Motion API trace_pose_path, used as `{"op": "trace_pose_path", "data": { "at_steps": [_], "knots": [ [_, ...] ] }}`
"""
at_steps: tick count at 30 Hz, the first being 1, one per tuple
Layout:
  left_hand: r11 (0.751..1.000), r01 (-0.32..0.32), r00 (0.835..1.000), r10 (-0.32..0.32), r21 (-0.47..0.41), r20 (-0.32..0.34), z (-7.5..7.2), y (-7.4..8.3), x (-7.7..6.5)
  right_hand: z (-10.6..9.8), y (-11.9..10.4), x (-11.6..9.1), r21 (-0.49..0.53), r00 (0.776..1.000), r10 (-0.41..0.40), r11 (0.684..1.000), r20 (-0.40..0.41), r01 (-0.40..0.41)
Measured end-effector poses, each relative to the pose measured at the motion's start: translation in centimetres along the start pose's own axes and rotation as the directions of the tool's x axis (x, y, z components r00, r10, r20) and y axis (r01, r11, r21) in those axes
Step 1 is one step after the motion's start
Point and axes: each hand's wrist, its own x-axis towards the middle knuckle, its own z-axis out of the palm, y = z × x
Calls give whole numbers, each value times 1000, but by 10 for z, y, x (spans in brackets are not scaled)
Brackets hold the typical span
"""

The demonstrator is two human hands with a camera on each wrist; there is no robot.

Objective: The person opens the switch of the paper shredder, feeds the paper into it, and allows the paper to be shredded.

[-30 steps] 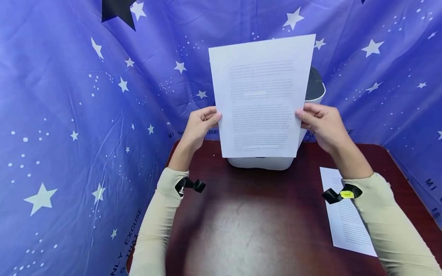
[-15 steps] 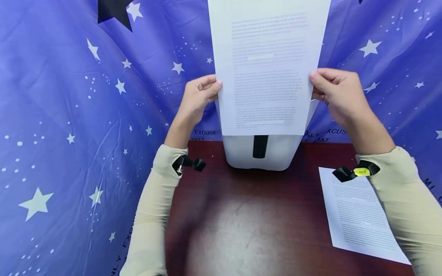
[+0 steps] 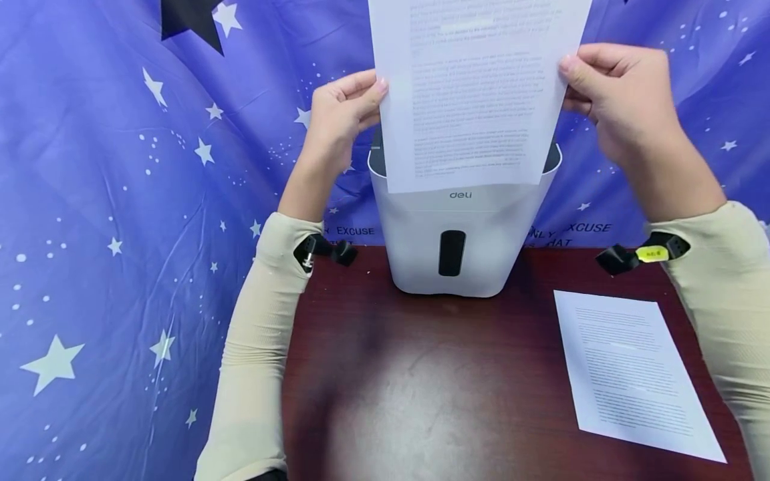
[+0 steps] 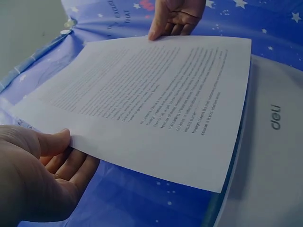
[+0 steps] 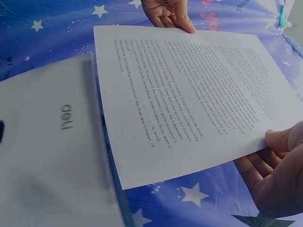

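While left fingers (image 3: 368,100) and right fingers (image 3: 582,75) pinch a sheet (image 3: 472,100), only the head view shows another page (image 3: 637,377).

Head view forward-down, both wrist views close, sharing paper (image 4: 161,99)

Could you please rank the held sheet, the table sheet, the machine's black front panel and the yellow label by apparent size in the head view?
1. Held sheet, cut off at the top
2. Table sheet
3. Black front panel
4. Yellow label
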Motion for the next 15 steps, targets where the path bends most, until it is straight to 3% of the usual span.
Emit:
{"op": "trace_pose_path", "data": {
  "at_steps": [6,15],
  "knots": [
    [998,-12,997,7,-69,-78,5,10,15,8,-13,14,-86,1000,-2,996,-26,0],
    [994,0,992,-15,-111,-128,18,14,40,14,-20,38,-57,993,43,997,-112,-49]
  ]
}}
